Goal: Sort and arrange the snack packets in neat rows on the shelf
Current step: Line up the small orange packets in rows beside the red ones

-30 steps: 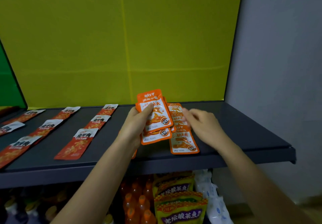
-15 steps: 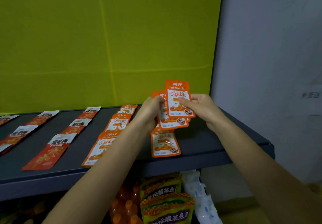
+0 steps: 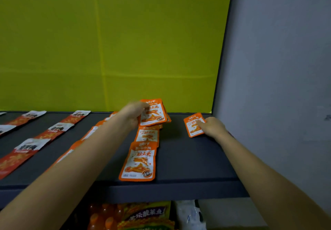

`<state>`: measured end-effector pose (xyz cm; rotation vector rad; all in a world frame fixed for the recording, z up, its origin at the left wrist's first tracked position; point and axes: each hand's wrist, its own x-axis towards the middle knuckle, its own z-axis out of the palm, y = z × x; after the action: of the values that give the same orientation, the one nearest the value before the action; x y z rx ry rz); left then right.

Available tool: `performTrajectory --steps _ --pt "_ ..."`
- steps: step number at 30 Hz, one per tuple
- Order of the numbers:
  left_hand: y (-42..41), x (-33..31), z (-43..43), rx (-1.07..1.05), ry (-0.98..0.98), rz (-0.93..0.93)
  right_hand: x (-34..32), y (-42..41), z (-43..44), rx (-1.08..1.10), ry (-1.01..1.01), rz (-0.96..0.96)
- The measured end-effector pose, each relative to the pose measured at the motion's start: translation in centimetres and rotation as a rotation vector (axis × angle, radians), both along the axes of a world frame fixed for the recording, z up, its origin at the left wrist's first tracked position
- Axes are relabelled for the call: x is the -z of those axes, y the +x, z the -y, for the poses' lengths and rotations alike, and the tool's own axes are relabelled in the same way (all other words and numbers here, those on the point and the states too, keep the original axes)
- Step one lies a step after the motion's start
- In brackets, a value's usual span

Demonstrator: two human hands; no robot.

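Observation:
My left hand (image 3: pixel 133 114) grips a small stack of orange snack packets (image 3: pixel 154 113) above the dark shelf (image 3: pixel 188 160). Below that stack a row of the same orange packets lies flat, its nearest packet (image 3: pixel 138 161) by the front edge. My right hand (image 3: pixel 212 126) rests with its fingers on a single orange packet (image 3: pixel 192 125) lying flat near the shelf's back right corner. Another orange row (image 3: pixel 93 131) is partly hidden behind my left forearm.
Long red-and-white packets (image 3: pixel 53 131) lie in rows on the shelf's left part. A yellow-green panel (image 3: pixel 116 50) backs the shelf and a grey wall (image 3: pixel 277 68) closes the right side. Below the shelf are bagged goods (image 3: pixel 146 215) and orange bottles (image 3: pixel 100 217).
My right hand took one orange packet from the stack and carried it right and down onto the shelf near the back corner. The camera moved closer; my left hand keeps the stack.

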<state>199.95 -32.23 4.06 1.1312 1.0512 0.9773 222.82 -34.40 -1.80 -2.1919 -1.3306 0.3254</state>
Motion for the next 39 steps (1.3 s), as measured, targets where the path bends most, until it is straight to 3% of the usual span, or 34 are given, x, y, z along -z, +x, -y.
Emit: performTrajectory --steps 9,14,19,22,24,26,30,39 --pt "1.2 0.9 -0.9 -0.052 0.039 -0.077 -0.4 0.0 -3.4 0.047 -0.070 0.350" --pt "1.9 0.9 -0.8 -0.050 0.047 -0.094 -0.7 0.1 -3.9 0.003 -0.115 0.401" --pt "3.0 1.0 -0.3 -0.015 0.053 -0.069 -2.4 -0.2 -2.5 -0.140 0.010 0.285" --pt "4.2 1.2 -0.1 0.006 0.087 -0.055 -3.9 -2.2 0.0 -0.347 0.162 -0.065" --pt "5.2 1.5 0.2 0.020 0.117 -0.048 -4.0 -3.2 1.8 -0.416 0.189 -0.159" --pt "6.1 1.8 0.7 0.043 0.132 -0.038 -3.2 -3.3 2.5 -0.393 0.206 -0.129" --pt "7.2 2.0 1.7 0.067 0.145 -0.026 -2.8 -2.4 3.7 -0.376 0.231 -0.339" --pt "6.8 1.2 1.9 -0.026 0.089 0.031 -3.2 1.4 5.3 -0.225 0.455 -0.578"
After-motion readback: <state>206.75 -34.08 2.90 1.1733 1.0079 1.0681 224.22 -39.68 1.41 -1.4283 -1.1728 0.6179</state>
